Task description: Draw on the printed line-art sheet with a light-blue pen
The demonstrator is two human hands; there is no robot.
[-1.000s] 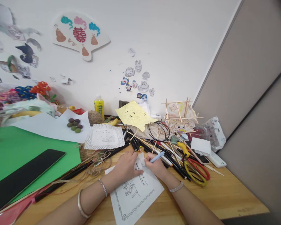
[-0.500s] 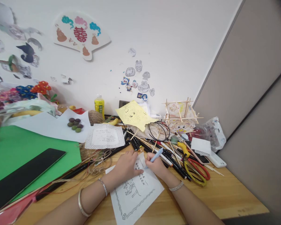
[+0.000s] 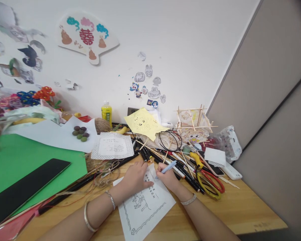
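A white sheet of paper lies at an angle on the wooden table, with an inked wavy border, a small animal drawing and several handwritten characters. Flat on its upper left part rests my left hand, fingers stretched out, covering some of the drawing and writing. My right hand is closed around a light blue pen, its tip at the paper's upper right edge area. Just beyond the hands is another drawn sheet with a patterned border.
Black markers and thin sticks crowd the area behind the hands. Scissors with red and yellow handles lie to the right. A black slab rests on green paper at left. A yellow bottle stands by the wall.
The blue pen has tilted slightly, its upper end leaning further right and lower. My left hand and the paper have stayed in place.
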